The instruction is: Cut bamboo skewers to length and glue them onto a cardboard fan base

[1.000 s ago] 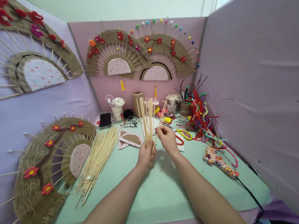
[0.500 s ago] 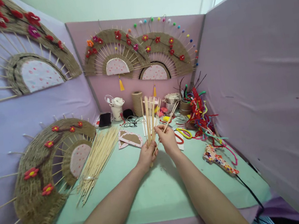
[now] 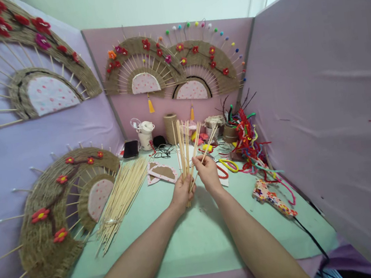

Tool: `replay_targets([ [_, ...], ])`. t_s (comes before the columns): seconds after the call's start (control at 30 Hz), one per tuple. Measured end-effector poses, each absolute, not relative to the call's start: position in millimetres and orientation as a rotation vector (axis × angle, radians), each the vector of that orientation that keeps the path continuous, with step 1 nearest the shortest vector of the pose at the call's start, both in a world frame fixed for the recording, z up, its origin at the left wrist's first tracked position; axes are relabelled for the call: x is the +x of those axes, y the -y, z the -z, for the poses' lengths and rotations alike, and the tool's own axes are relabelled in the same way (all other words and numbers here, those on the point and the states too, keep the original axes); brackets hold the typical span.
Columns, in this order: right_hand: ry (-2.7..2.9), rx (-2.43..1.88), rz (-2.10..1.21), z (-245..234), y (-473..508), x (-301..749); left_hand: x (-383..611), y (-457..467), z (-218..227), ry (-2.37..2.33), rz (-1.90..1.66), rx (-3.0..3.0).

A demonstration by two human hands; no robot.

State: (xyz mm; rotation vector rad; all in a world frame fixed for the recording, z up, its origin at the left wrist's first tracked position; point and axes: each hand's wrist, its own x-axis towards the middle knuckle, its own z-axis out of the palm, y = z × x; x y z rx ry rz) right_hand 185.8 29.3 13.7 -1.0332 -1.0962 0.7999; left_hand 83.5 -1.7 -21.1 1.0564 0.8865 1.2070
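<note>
My left hand [image 3: 183, 191] is closed round the lower ends of a loose bunch of thin bamboo sticks [image 3: 184, 147], held upright over the middle of the table. Beside it, my right hand [image 3: 207, 171] pinches sticks at the bunch's right side, which lean away to the right. How many the right fingers hold I cannot make out. A large pile of similar sticks [image 3: 124, 192] lies on the table to the left. Between pile and hands are half-round cardboard pieces with pink-dotted edging [image 3: 163, 172].
Scissors with yellow and red handles [image 3: 229, 165] lie just right of my hands. Farther right are a patterned glue gun [image 3: 272, 198] with a black cord and a heap of coloured pipe cleaners [image 3: 248, 133]. A twine spool [image 3: 171, 129] stands behind. Twine fans [image 3: 143, 62] hang on the partitions.
The sticks in my hands have shifted slightly, and the right-leaning ones have tilted a little and moved left at their tips. Both hands stay nearly in place.
</note>
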Motion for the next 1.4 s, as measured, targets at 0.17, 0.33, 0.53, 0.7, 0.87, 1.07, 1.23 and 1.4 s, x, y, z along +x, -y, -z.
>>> replay_targets([
  [0.17, 1.109, -1.042, -0.771, -14.0, -29.4, 186.1, 83.3, 1.8, 20.5, -0.904, -1.219, 1.044],
  [0.33, 1.121, -1.040, -0.768, -14.9, -28.5, 185.9, 82.8, 1.3, 20.3, -0.896, -1.218, 1.050],
  [0.53, 1.109, -1.049, -0.845, -17.1, -28.7, 185.3, 84.6, 4.3, 17.3, -0.885, -1.156, 1.117],
  [0.7, 1.124, -1.043, -0.851, -19.4, -27.5, 187.6, 85.0, 5.6, 16.9, -0.878, -1.140, 1.141],
  [0.87, 1.101, -1.055, -0.795, -21.2, -23.9, 187.0, 85.0, 5.1, 17.9, -0.904, -1.146, 1.126],
  [1.07, 1.109, -1.058, -0.759, -21.7, -22.7, 185.0, 85.6, 4.9, 17.3, -0.900, -1.166, 1.103],
  [1.23, 1.117, -1.074, -0.741, -19.5, -24.7, 185.7, 84.6, 3.9, 19.4, -0.875, -1.180, 1.119],
  [1.4, 1.127, -1.088, -0.798, -20.7, -25.8, 186.8, 84.8, 4.2, 22.7, -0.860, -1.151, 1.146],
])
